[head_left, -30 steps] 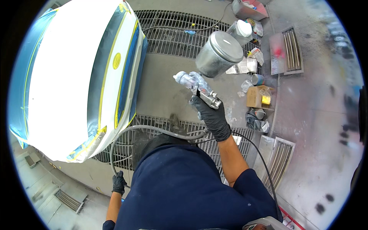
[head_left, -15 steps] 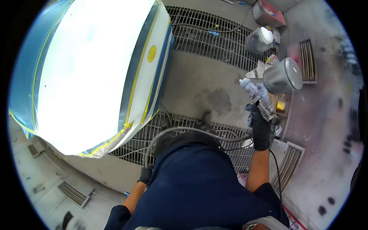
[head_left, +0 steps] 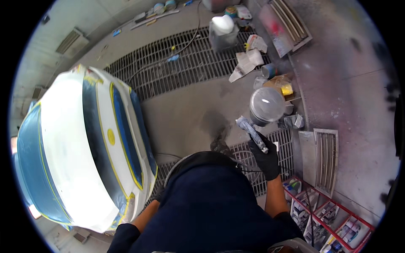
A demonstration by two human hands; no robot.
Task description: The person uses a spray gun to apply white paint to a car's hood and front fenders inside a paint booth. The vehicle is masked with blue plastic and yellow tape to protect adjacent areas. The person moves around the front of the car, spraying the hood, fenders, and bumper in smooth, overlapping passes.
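My right hand (head_left: 266,159), in a black glove, is closed around a spray gun (head_left: 252,134) wrapped in pale film. The gun's large round cup (head_left: 267,104), with a clear lid, faces up beyond the hand. My left hand (head_left: 160,194), also gloved in black, shows only in part beside my body, and its fingers are hidden. A grey air hose (head_left: 172,169) curves around my waist on that side. To the left stands a white car (head_left: 67,139), partly masked with blue sheeting and yellow tape; neither hand touches it.
Floor grates (head_left: 168,69) cross the grey floor. Along the right wall lie crumpled paper (head_left: 247,63), a clear bin with a white lid (head_left: 223,38) and a loose vent panel (head_left: 325,162). A red-framed rack (head_left: 329,211) holding several containers stands at the lower right.
My view has turned, so the car sits farther left and more of its length shows. The spray gun is lower and nearer my body. The red rack has come into view.
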